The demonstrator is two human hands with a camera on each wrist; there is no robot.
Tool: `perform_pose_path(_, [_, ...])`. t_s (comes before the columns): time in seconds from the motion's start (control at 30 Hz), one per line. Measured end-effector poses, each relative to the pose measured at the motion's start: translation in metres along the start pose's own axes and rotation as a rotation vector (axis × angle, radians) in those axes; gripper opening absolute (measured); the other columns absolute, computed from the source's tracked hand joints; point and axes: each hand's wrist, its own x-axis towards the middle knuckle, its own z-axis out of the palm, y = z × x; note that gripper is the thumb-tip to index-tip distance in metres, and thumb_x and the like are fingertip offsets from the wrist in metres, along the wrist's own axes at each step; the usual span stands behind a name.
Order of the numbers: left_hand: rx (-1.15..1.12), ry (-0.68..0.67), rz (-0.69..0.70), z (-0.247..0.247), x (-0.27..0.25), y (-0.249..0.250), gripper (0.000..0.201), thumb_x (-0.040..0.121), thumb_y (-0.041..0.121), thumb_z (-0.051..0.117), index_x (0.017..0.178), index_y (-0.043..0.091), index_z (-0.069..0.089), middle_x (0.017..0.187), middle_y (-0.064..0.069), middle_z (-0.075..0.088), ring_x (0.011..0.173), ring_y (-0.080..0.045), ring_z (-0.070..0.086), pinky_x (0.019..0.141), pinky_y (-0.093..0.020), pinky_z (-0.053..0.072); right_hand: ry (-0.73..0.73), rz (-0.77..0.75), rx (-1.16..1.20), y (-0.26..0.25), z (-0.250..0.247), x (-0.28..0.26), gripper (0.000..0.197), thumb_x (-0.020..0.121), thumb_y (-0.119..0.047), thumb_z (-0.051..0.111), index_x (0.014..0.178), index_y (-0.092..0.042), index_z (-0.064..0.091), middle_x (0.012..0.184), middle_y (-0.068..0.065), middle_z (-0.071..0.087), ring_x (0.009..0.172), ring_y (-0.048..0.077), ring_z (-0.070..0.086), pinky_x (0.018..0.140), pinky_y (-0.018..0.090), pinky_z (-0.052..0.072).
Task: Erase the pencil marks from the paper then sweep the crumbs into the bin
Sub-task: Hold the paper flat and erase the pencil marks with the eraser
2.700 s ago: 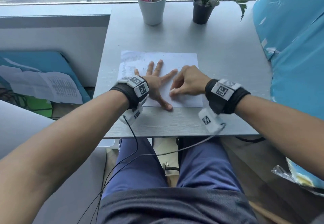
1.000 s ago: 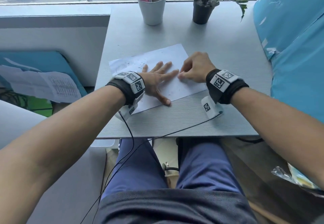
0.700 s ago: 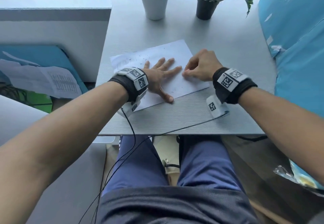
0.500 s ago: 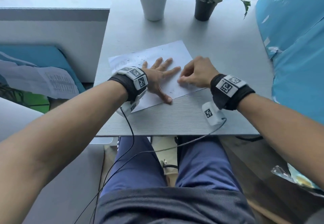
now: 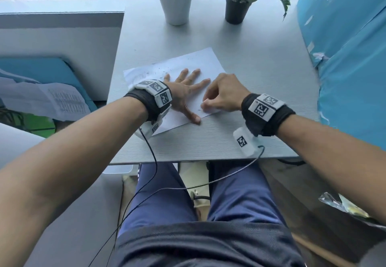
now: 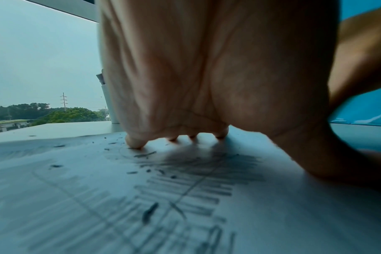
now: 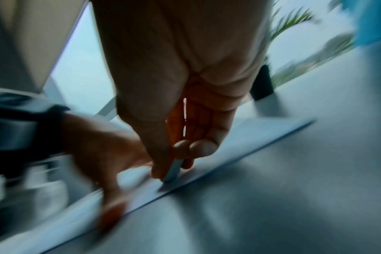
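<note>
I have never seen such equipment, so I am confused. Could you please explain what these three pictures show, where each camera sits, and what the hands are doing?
There is no machine here: a person sits at a grey desk wearing cameras. The wide picture comes from a camera on the head, looking down at both arms. The other two come from cameras strapped to the wrists, looking along each hand.

On the desk lies a sheet of paper with pencil marks and dark eraser crumbs. Behind it stand a white cup of pens and a potted plant.

The left hand lies flat, holding the paper down. The right hand pinches a small eraser in its fingers, pressing it on the paper near the edge.
</note>
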Motion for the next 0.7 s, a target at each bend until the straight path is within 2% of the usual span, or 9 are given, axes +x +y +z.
perform_pose_path(0.07, [-0.001,0.005,-0.001,0.0,0.0,0.001,0.14,0.054,0.086,0.07,0.151,0.045,-0.023,0.156,0.008,-0.04,0.145,-0.026,-0.035,0.111,-0.072,-0.012,0.106,0.064,0.026,0.007,-0.009,0.01,0.008,0.068,-0.024,0.081,0.074,-0.018,0.079,0.067,-0.004,0.072,0.064,0.006,0.065,0.06,0.013,0.048])
perform_pose_path(0.1, [-0.006,0.01,-0.004,0.001,-0.001,0.001,0.141,0.053,0.086,0.07,0.151,0.045,-0.022,0.157,0.007,-0.04,0.145,-0.026,-0.034,0.111,-0.073,-0.011,0.1,0.054,0.028,0.006,-0.007,0.01,0.007,0.068,-0.022,0.08,0.073,-0.018,0.079,0.066,-0.004,0.071,0.061,0.006,0.064,0.059,0.014,0.049])
perform_pose_path(0.2, [-0.017,0.03,0.001,0.003,0.0,0.001,0.144,0.051,0.083,0.075,0.152,0.045,-0.021,0.158,0.006,-0.038,0.146,-0.026,-0.034,0.111,-0.073,-0.011,-0.057,-0.064,0.001,-0.01,0.01,-0.004,0.005,0.067,-0.02,0.079,0.072,-0.018,0.079,0.06,-0.008,0.066,0.056,0.002,0.058,0.052,0.009,0.041])
perform_pose_path(0.23, [-0.016,0.03,0.006,0.003,0.0,0.001,0.144,0.051,0.083,0.075,0.152,0.046,-0.021,0.158,0.006,-0.038,0.146,-0.026,-0.034,0.111,-0.073,-0.011,-0.056,-0.053,0.001,-0.009,0.008,-0.002,0.006,0.068,-0.021,0.08,0.073,-0.019,0.079,0.062,-0.007,0.068,0.058,0.002,0.058,0.054,0.009,0.042])
perform_pose_path(0.33, [-0.016,0.018,0.007,0.001,0.0,0.002,0.143,0.052,0.083,0.074,0.152,0.043,-0.021,0.158,0.007,-0.038,0.145,-0.027,-0.034,0.111,-0.073,-0.011,0.084,0.07,0.062,0.003,-0.007,0.012,0.009,0.068,-0.022,0.082,0.075,-0.018,0.079,0.069,-0.002,0.073,0.063,0.005,0.063,0.059,0.012,0.044])
perform_pose_path(0.4, [-0.022,0.018,0.003,0.003,-0.002,0.001,0.143,0.052,0.083,0.074,0.152,0.044,-0.02,0.158,0.007,-0.038,0.146,-0.026,-0.034,0.111,-0.073,-0.011,0.034,0.029,0.048,-0.004,0.002,0.007,0.008,0.067,-0.02,0.08,0.074,-0.018,0.079,0.068,-0.003,0.071,0.06,0.005,0.062,0.057,0.014,0.046])
perform_pose_path(0.5, [-0.029,0.017,0.008,0.002,-0.001,0.001,0.143,0.052,0.083,0.075,0.151,0.046,-0.022,0.157,0.007,-0.039,0.145,-0.025,-0.036,0.111,-0.072,-0.014,-0.055,-0.02,0.019,-0.007,0.005,0.002,0.008,0.067,-0.022,0.081,0.074,-0.019,0.079,0.068,-0.006,0.071,0.063,0.004,0.064,0.056,0.01,0.046])
perform_pose_path(0.6, [-0.034,0.004,0.017,0.0,-0.002,0.002,0.142,0.054,0.081,0.075,0.151,0.044,-0.023,0.156,0.007,-0.041,0.143,-0.025,-0.037,0.11,-0.07,-0.016,0.086,0.067,0.072,0.006,-0.006,0.01,0.01,0.069,-0.022,0.082,0.077,-0.017,0.08,0.071,-0.002,0.074,0.068,0.007,0.067,0.064,0.013,0.051])
perform_pose_path(0.7, [-0.038,-0.004,0.003,0.0,-0.004,0.002,0.143,0.053,0.081,0.075,0.151,0.046,-0.023,0.156,0.007,-0.042,0.143,-0.025,-0.038,0.111,-0.07,-0.015,-0.015,-0.028,0.017,-0.004,0.006,0.003,0.008,0.067,-0.021,0.08,0.075,-0.018,0.079,0.06,-0.012,0.065,0.055,-0.004,0.058,0.055,0.005,0.044])
